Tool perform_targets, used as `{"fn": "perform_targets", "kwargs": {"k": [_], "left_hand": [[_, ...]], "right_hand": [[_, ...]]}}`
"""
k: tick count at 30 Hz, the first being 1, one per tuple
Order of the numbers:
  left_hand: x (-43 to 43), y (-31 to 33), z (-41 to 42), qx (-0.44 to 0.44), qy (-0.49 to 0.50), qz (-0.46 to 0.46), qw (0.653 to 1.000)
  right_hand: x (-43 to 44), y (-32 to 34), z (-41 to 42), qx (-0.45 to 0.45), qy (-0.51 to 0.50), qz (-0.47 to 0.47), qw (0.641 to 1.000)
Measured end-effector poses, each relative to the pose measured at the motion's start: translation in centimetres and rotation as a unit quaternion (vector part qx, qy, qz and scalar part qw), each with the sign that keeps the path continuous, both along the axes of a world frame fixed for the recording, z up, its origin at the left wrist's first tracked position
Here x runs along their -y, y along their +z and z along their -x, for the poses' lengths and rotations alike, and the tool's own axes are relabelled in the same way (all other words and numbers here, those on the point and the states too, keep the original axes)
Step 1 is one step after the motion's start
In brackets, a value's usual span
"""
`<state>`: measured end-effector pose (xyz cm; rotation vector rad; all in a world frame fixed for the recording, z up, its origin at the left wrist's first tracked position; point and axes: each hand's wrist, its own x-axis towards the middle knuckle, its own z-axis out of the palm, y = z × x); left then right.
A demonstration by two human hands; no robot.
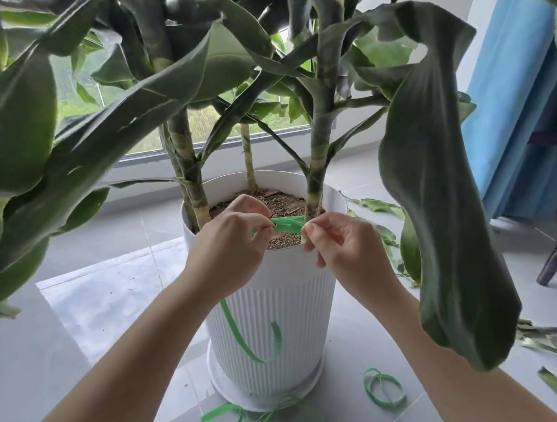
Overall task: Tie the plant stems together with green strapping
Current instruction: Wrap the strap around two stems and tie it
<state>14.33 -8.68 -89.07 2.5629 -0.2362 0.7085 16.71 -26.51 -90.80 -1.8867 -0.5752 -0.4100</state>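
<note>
Strapping point(288, 225) spans between my hands, pinched by the curled fingers of left hand point(228, 241) and right hand point(344, 243). Stems point(316, 158) just beyond them stand untied. I judge preparation under way; next, passing it round the stems.

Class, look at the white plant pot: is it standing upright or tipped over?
Upright: the pot stands on its saucer, rim uppermost, soil inside, stems rising from it.

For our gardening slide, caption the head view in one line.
Left hand and right hand pinch green strapping above the white pot, beside a stem.
</note>
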Motion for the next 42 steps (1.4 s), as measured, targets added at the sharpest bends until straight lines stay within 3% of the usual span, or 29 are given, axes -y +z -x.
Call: {"fn": "perform_targets", "kwargs": {"k": [6,10,15,20,22,27,34,42], "left_hand": [[-0.3,1.2,-0.2,-0.049,-0.035,0.019,0.998],[-0.4,2.1,-0.3,-0.092,-0.045,0.000,0.995],[-0.3,2.1,-0.1,-0.099,-0.050,0.012,0.994],[-0.3,1.9,-0.1,-0.091,-0.048,0.006,0.995],[-0.3,1.8,0.0,-0.089,-0.048,0.009,0.995],[-0.3,1.6,0.1,-0.086,-0.045,0.020,0.995],[-0.4,1.1,-0.1,-0.070,-0.036,0.020,0.997],[-0.4,0.2,0.4,-0.010,-0.033,-0.010,0.999]], "right_hand": [[-0.1,0.6,0.5,-0.162,0.113,-0.021,0.980],[-0.2,1.0,0.6,-0.249,0.142,-0.084,0.954],[-0.1,1.6,0.7,-0.293,0.135,-0.120,0.939],[0.3,2.1,0.9,-0.303,0.127,-0.085,0.941],[0.5,2.3,1.0,-0.278,0.105,-0.039,0.954],[1.2,2.8,0.5,-0.072,0.000,0.105,0.992],[1.0,4.0,0.7,0.034,-0.041,0.169,0.984],[0.4,3.7,0.5,0.127,-0.118,0.273,0.946]]}}
